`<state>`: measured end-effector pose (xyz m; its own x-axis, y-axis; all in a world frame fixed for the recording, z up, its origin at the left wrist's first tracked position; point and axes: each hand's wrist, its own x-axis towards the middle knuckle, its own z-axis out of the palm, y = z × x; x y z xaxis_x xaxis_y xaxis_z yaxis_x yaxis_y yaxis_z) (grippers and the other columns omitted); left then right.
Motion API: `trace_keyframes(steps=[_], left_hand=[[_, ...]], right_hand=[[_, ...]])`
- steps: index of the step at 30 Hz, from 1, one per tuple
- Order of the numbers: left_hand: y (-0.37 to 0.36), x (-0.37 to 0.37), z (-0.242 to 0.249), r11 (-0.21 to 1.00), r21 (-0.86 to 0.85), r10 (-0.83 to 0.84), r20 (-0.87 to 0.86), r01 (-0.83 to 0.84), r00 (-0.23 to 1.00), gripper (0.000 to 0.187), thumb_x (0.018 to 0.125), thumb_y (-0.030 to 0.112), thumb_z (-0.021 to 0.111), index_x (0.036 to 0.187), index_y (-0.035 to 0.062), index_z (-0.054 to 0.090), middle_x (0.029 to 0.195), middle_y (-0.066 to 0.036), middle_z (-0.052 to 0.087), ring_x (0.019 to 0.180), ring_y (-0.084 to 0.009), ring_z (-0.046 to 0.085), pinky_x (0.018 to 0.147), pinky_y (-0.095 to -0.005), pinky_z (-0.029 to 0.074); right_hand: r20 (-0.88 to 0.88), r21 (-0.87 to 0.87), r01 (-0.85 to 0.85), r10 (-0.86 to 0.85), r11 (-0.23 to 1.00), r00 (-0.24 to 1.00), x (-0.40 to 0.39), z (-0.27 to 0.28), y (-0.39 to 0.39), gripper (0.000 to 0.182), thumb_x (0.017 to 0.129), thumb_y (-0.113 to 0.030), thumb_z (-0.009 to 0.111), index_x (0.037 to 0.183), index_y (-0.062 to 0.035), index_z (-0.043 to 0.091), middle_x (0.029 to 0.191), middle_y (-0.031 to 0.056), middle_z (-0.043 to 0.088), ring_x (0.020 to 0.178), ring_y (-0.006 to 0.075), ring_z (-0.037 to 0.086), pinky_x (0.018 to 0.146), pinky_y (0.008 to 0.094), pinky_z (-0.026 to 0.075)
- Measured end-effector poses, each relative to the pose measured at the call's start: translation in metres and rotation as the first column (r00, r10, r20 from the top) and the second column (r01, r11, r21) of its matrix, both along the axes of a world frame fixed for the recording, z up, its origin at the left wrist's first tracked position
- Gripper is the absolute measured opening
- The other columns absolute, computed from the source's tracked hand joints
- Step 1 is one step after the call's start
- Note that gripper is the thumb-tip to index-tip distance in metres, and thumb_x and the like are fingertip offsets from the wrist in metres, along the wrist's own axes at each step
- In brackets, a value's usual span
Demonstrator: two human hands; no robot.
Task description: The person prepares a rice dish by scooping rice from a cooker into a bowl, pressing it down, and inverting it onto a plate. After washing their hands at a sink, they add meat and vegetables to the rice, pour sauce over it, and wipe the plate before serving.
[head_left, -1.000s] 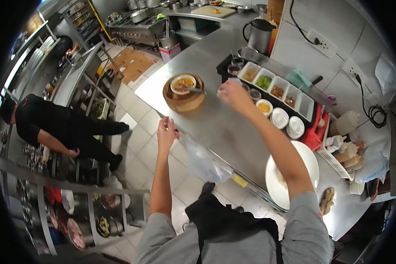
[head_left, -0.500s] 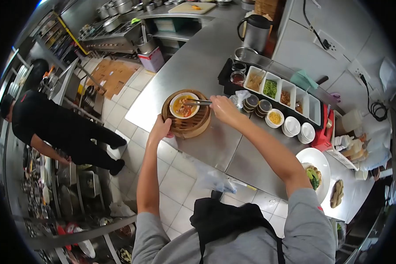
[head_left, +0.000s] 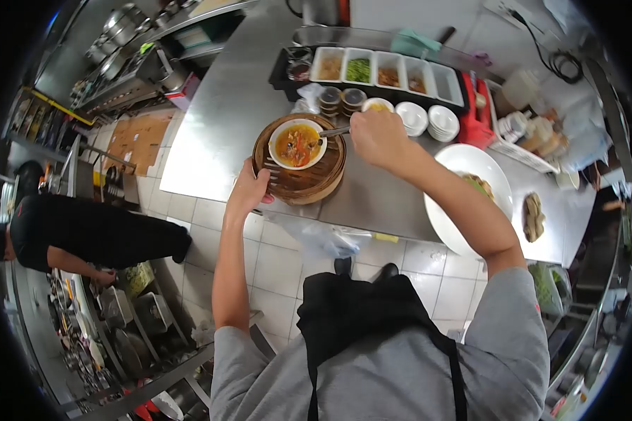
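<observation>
While the left hand (head_left: 248,191) rests curled against the near rim of the round bamboo steamer (head_left: 300,170) on the steel counter (head_left: 211,133), the right hand (head_left: 376,135) pinches the handle of a metal utensil (head_left: 333,131) reaching into the white bowl (head_left: 298,144) of soup inside it. The steamer looks light and stiff, best gripped by its side wall; the full bowl is breakable and likely to slosh. A white plate (head_left: 463,165) lies just right.

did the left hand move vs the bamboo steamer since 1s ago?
Yes. The left hand went from the counter edge, apart from the bamboo steamer, up to touch its near-left rim.
</observation>
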<state>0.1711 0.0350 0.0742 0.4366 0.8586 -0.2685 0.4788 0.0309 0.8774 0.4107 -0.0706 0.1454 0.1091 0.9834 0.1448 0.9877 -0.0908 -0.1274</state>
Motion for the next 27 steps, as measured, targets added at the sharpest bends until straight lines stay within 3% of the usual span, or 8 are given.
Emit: trace_keyframes(steps=[3, 5, 8, 16, 19, 22, 25, 27], left_hand=[[-0.022, 0.030, -0.001, 0.997, 0.021, -0.079, 0.025, 0.079, 0.997, 0.046, 0.086, 0.019, 0.043, 0.124, -0.0068, 0.035, 0.089, -0.019, 0.059, 0.052, -0.0206, 0.060, 0.047, -0.0294, 0.053], [-0.028, 0.047, -0.012, 0.987, 0.021, -0.161, 0.035, 0.160, 0.986, 0.045, 0.086, 0.021, 0.044, 0.121, -0.0068, 0.037, 0.087, -0.019, 0.060, 0.052, -0.0214, 0.061, 0.047, -0.0300, 0.053], [-0.043, 0.073, -0.012, 0.978, -0.006, -0.206, 0.044, 0.206, 0.978, 0.045, 0.086, 0.020, 0.043, 0.121, -0.0067, 0.037, 0.088, -0.019, 0.060, 0.052, -0.0219, 0.061, 0.047, -0.0302, 0.053], [-0.058, 0.099, -0.016, 0.951, -0.026, -0.308, -0.029, 0.307, 0.951, 0.044, 0.083, 0.017, 0.044, 0.121, -0.0053, 0.039, 0.094, -0.019, 0.059, 0.062, -0.0245, 0.064, 0.050, -0.0302, 0.055], [-0.060, 0.103, -0.025, 0.955, -0.069, -0.290, -0.014, 0.289, 0.957, 0.045, 0.083, 0.016, 0.044, 0.123, -0.0039, 0.038, 0.094, -0.018, 0.058, 0.064, -0.0244, 0.064, 0.050, -0.0310, 0.055], [-0.059, 0.104, -0.036, 0.940, -0.107, -0.326, 0.010, 0.325, 0.945, 0.054, 0.085, 0.019, 0.043, 0.132, 0.0002, 0.027, 0.085, -0.013, 0.058, 0.054, -0.0218, 0.060, 0.051, -0.0294, 0.054], [-0.059, 0.103, -0.040, 0.950, -0.113, -0.290, 0.036, 0.292, 0.956, 0.048, 0.083, 0.017, 0.044, 0.127, 0.0001, 0.035, 0.096, -0.016, 0.056, 0.065, -0.0243, 0.061, 0.050, -0.0328, 0.056], [-0.067, 0.099, -0.033, 0.954, -0.128, -0.269, 0.035, 0.272, 0.962, 0.050, 0.084, 0.020, 0.046, 0.129, 0.0021, 0.034, 0.088, -0.015, 0.058, 0.063, -0.0227, 0.061, 0.052, -0.0322, 0.054]], right_hand=[[0.003, -0.129, 0.162, -0.163, 0.978, 0.987, 0.030, 0.004, -0.022, 0.026, 0.075, -0.016, 0.056, 0.093, 0.0008, 0.062, 0.086, 0.0183, 0.065, 0.083, 0.0358, 0.064, 0.069, 0.0447, 0.051], [-0.085, -0.127, 0.190, -0.201, 0.974, 0.976, 0.068, -0.019, -0.029, 0.027, 0.080, -0.028, 0.057, 0.077, -0.0022, 0.065, 0.077, 0.0197, 0.064, 0.076, 0.0332, 0.064, 0.067, 0.0433, 0.051], [-0.177, -0.353, 0.111, -0.183, 0.929, 0.967, 0.105, -0.009, -0.049, 0.035, 0.081, -0.037, 0.057, 0.082, -0.0038, 0.068, 0.072, 0.0152, 0.064, 0.067, 0.0271, 0.062, 0.062, 0.0376, 0.048], [-0.369, -0.448, 0.047, -0.232, 0.893, 0.900, 0.137, -0.038, -0.073, 0.034, 0.086, -0.033, 0.053, 0.079, -0.0016, 0.065, 0.058, 0.0063, 0.061, 0.052, 0.0159, 0.056, 0.050, 0.0312, 0.045], [-0.353, -0.496, 0.066, -0.270, 0.866, 0.896, 0.136, -0.050, -0.068, 0.032, 0.084, -0.027, 0.054, 0.073, 0.0000, 0.065, 0.061, 0.0095, 0.063, 0.047, 0.0200, 0.056, 0.046, 0.0328, 0.046], [-0.369, -0.578, 0.024, -0.287, 0.816, 0.884, 0.141, -0.056, -0.061, 0.024, 0.084, -0.024, 0.054, 0.081, -0.0025, 0.064, 0.061, 0.0050, 0.061, 0.046, 0.0154, 0.054, 0.043, 0.0311, 0.043], [-0.372, -0.669, 0.010, -0.347, 0.743, 0.861, 0.137, -0.056, -0.059, 0.021, 0.088, -0.022, 0.049, 0.085, -0.0041, 0.059, 0.063, 0.0020, 0.060, 0.046, 0.0135, 0.051, 0.045, 0.0311, 0.042], [-0.324, -0.710, 0.010, -0.340, 0.704, 0.883, 0.132, -0.053, -0.057, 0.024, 0.090, -0.023, 0.046, 0.087, -0.0037, 0.059, 0.063, 0.0031, 0.059, 0.046, 0.0142, 0.050, 0.045, 0.0312, 0.041]])
